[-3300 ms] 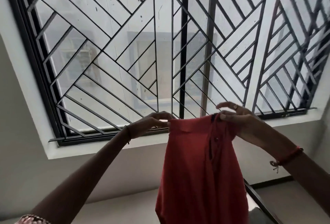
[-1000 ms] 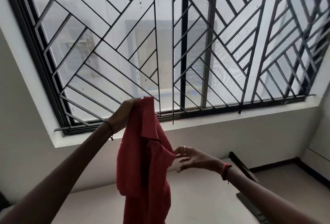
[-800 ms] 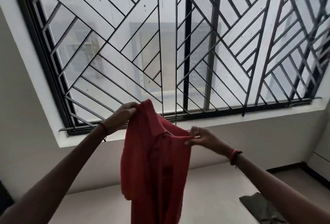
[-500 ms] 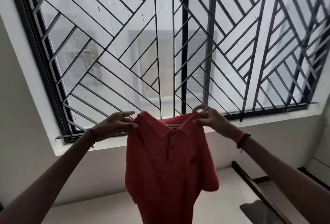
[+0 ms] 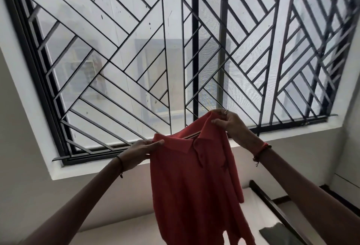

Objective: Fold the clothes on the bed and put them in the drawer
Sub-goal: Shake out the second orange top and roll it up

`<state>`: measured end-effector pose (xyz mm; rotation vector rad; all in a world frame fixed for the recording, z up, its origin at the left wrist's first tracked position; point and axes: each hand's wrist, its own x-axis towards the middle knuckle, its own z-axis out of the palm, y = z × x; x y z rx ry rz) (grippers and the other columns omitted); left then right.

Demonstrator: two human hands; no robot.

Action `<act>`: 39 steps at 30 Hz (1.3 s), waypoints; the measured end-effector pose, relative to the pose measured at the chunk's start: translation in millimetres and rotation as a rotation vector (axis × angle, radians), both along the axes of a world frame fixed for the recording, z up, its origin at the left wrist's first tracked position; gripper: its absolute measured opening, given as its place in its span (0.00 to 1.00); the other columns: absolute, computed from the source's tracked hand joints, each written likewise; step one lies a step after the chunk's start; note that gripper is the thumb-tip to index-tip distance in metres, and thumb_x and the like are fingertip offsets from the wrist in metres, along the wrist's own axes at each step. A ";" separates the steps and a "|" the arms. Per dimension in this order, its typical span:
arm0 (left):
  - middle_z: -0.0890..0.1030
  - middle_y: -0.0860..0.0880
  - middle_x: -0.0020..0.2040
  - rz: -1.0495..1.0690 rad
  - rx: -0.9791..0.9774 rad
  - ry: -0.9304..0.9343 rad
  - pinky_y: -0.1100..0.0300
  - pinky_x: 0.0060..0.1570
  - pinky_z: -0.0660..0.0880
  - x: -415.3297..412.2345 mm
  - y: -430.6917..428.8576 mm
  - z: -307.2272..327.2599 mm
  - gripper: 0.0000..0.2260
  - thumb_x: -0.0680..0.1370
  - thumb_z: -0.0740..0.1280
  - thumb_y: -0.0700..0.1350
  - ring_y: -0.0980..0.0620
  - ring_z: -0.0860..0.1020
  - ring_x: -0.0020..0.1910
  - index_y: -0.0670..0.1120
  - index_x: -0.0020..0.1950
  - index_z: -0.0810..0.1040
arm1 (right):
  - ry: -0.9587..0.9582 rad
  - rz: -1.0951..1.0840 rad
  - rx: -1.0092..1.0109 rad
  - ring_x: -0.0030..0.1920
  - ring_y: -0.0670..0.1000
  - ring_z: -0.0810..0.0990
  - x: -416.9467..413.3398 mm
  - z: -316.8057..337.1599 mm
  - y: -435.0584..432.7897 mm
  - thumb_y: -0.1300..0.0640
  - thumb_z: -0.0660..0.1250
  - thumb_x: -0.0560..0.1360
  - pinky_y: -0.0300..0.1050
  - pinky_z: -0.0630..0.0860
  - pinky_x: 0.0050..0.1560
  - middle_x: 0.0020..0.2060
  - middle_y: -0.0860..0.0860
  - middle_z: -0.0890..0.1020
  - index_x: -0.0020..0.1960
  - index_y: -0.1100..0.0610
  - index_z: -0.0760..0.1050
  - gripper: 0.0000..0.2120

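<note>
Shirt (image 5: 192, 182) hangs from both hands — left hand (image 5: 141, 150), right hand (image 5: 228, 122).

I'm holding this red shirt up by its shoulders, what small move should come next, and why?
Probably lower the shirt flat onto the bed: left hand and right hand hold its shoulders, and it hangs unfolded in the air.

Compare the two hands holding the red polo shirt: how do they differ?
The right hand is higher than the left hand, so the red polo shirt hangs tilted. The right hand wears a ring and a red wrist thread; the left wrist has a dark thread. Both grip the shirt's shoulders near the collar.
</note>
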<state>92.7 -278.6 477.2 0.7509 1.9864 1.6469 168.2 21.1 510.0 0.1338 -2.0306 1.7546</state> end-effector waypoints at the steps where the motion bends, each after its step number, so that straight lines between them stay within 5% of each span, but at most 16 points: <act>1: 0.82 0.46 0.56 0.013 0.008 0.023 0.58 0.56 0.77 -0.4 3.0 -1.0 0.26 0.67 0.74 0.58 0.51 0.79 0.58 0.43 0.58 0.80 | -0.001 -0.008 -0.002 0.39 0.43 0.82 0.2 -0.8 1.5 0.71 0.65 0.74 0.34 0.78 0.41 0.41 0.51 0.82 0.54 0.59 0.76 0.12; 3: 0.84 0.47 0.51 0.065 0.058 0.066 0.63 0.47 0.79 -0.8 9.1 -1.3 0.26 0.59 0.79 0.59 0.52 0.81 0.52 0.46 0.52 0.84 | 0.005 -0.007 -0.013 0.40 0.44 0.82 4.0 -0.4 4.9 0.71 0.66 0.73 0.34 0.79 0.43 0.41 0.50 0.83 0.52 0.57 0.77 0.12; 7: 0.82 0.42 0.49 0.132 0.095 0.139 0.62 0.48 0.78 1.5 14.7 8.9 0.08 0.74 0.70 0.41 0.47 0.79 0.49 0.42 0.51 0.82 | 0.015 0.030 -0.038 0.41 0.43 0.82 19.0 5.2 13.1 0.70 0.67 0.73 0.34 0.78 0.44 0.39 0.48 0.85 0.52 0.57 0.78 0.12; 11: 0.81 0.35 0.54 0.022 0.038 0.314 0.46 0.58 0.76 2.4 1.6 27.9 0.20 0.67 0.75 0.52 0.43 0.80 0.52 0.41 0.53 0.83 | 0.017 0.076 0.087 0.44 0.45 0.82 48.3 21.6 17.7 0.70 0.67 0.72 0.34 0.78 0.46 0.41 0.49 0.85 0.52 0.60 0.79 0.11; 15: 0.82 0.41 0.55 -0.108 0.174 0.257 0.57 0.54 0.78 9.2 -7.0 50.8 0.26 0.65 0.77 0.48 0.49 0.80 0.54 0.48 0.63 0.78 | 0.033 0.135 0.060 0.41 0.44 0.82 74.7 39.0 20.3 0.73 0.66 0.71 0.33 0.77 0.42 0.39 0.50 0.84 0.51 0.64 0.78 0.10; 18: 0.83 0.42 0.53 0.024 0.167 0.260 0.54 0.56 0.77 0.4 0.4 52.2 0.18 0.70 0.73 0.43 0.47 0.80 0.53 0.42 0.59 0.79 | -0.038 0.036 0.085 0.38 0.45 0.82 63.1 35.0 14.7 0.68 0.69 0.71 0.34 0.77 0.37 0.36 0.50 0.83 0.47 0.62 0.79 0.06; 23: 0.81 0.44 0.42 0.302 0.046 0.183 0.62 0.40 0.77 -3.4 28.8 15.4 0.06 0.71 0.73 0.40 0.48 0.78 0.44 0.40 0.45 0.80 | -0.184 -0.409 0.218 0.37 0.51 0.77 14.6 -19.1 -6.8 0.62 0.76 0.66 0.44 0.75 0.38 0.32 0.51 0.79 0.36 0.56 0.75 0.10; 26: 0.81 0.45 0.40 0.385 0.034 0.225 0.60 0.41 0.76 8.0 43.6 -8.4 0.10 0.69 0.76 0.41 0.51 0.77 0.40 0.37 0.45 0.80 | -0.182 -0.494 0.255 0.34 0.48 0.75 11.2 -32.6 -36.0 0.60 0.75 0.68 0.30 0.68 0.31 0.31 0.46 0.75 0.34 0.54 0.70 0.14; 31: 0.82 0.47 0.38 0.444 0.120 0.321 0.60 0.43 0.77 27.9 59.8 -23.4 0.09 0.68 0.76 0.38 0.53 0.79 0.39 0.47 0.40 0.77 | -0.102 -0.477 0.289 0.35 0.48 0.75 9.1 -39.3 -72.6 0.60 0.74 0.69 0.35 0.66 0.33 0.34 0.49 0.77 0.37 0.56 0.71 0.12; 39: 0.83 0.51 0.40 0.450 0.152 0.517 0.61 0.45 0.76 43.2 69.5 -26.1 0.11 0.68 0.74 0.35 0.58 0.81 0.41 0.48 0.45 0.77 | -0.002 -0.322 0.249 0.34 0.43 0.75 6.9 -32.2 -97.5 0.60 0.73 0.71 0.30 0.70 0.34 0.34 0.48 0.78 0.43 0.56 0.74 0.08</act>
